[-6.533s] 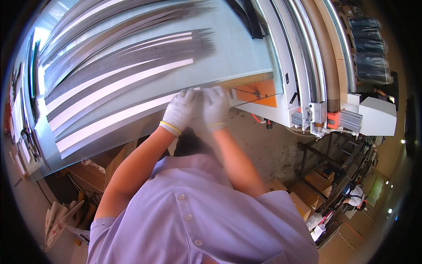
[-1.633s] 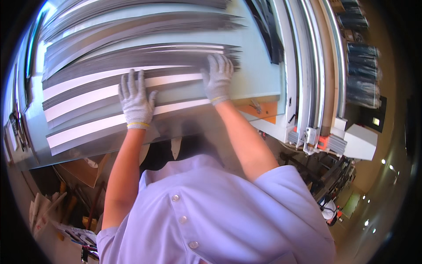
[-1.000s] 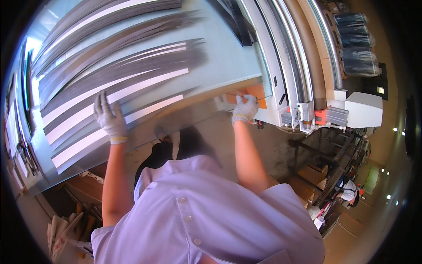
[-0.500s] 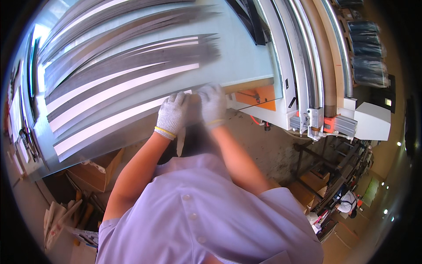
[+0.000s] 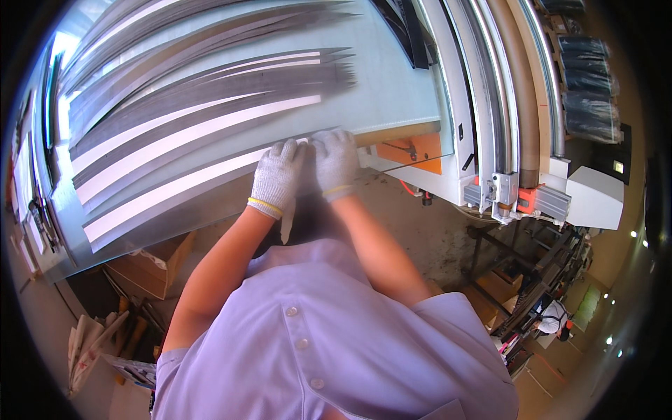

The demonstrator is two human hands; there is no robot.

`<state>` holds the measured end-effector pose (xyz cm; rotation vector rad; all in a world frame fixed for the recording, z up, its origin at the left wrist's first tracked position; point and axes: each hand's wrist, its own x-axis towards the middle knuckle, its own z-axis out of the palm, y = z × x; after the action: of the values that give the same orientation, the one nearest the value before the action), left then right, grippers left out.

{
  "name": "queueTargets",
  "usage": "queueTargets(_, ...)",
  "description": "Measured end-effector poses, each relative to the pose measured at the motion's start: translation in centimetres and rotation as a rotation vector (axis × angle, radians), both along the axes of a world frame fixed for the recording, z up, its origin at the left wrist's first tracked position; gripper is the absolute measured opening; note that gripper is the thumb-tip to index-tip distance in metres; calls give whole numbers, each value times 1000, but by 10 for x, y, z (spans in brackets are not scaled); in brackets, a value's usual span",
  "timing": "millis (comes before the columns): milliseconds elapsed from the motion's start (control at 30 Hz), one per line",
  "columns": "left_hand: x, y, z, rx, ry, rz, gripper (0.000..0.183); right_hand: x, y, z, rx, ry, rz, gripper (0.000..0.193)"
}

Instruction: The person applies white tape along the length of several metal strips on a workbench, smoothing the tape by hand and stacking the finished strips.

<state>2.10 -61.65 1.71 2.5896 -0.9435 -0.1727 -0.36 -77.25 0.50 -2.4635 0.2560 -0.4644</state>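
Note:
Both my hands wear pale knitted gloves and meet at the near edge of a glass-topped table. Under my left hand [image 5: 276, 176] runs the right end of a long grey strip with a white band [image 5: 175, 197]; its fingers are bent over that end. Close beside it, my right hand [image 5: 332, 164] has its fingers curled down at the strip's tip, slightly blurred. What its fingertips hold is hidden. A narrow pale pointed piece [image 5: 286, 225] hangs below my left hand; its kind I cannot tell. Farther back lie several similar grey strips [image 5: 203, 133], some with white bands.
A machine with long metal rollers [image 5: 500, 105] stands to the right, an orange panel [image 5: 413, 155] beside it. Black bars [image 5: 404, 31] rest at the table's far right. An open cardboard box [image 5: 150, 269] is below the table at left. Another person [image 5: 553, 318] is far off at right.
My right hand has shifted slightly left, closer to my left hand, and is less blurred. My left hand stays on the strip's end. The whole view has shifted a little.

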Motion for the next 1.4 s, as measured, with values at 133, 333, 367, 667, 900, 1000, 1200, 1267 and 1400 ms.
queueTargets(133,1,0,2,28,-6,-13,50,-4,6,2,-95,-14,13,14)
queueTargets(333,-1,2,0,34,14,-19,49,-7,6,-6,52,-117,22,11)
queueTargets(367,-1,2,0,34,17,-19,49,-5,6,-7,89,-130,-16,10)
queueTargets(667,-1,1,2,45,22,-18,51,-2,3,-3,14,-43,-15,8)
queueTargets(900,-2,0,4,47,21,-6,52,-1,2,-3,66,-50,2,8)
queueTargets(1000,-2,-2,5,58,21,3,52,-2,2,-2,58,-45,4,7)
queueTargets(1200,-3,-2,4,62,34,7,52,-6,1,-4,105,-44,5,10)
queueTargets(1267,-3,-2,3,72,29,5,52,-4,4,-5,127,-63,-39,11)
queueTargets(1400,-4,-2,4,63,23,5,53,-1,3,-3,66,-48,-21,11)
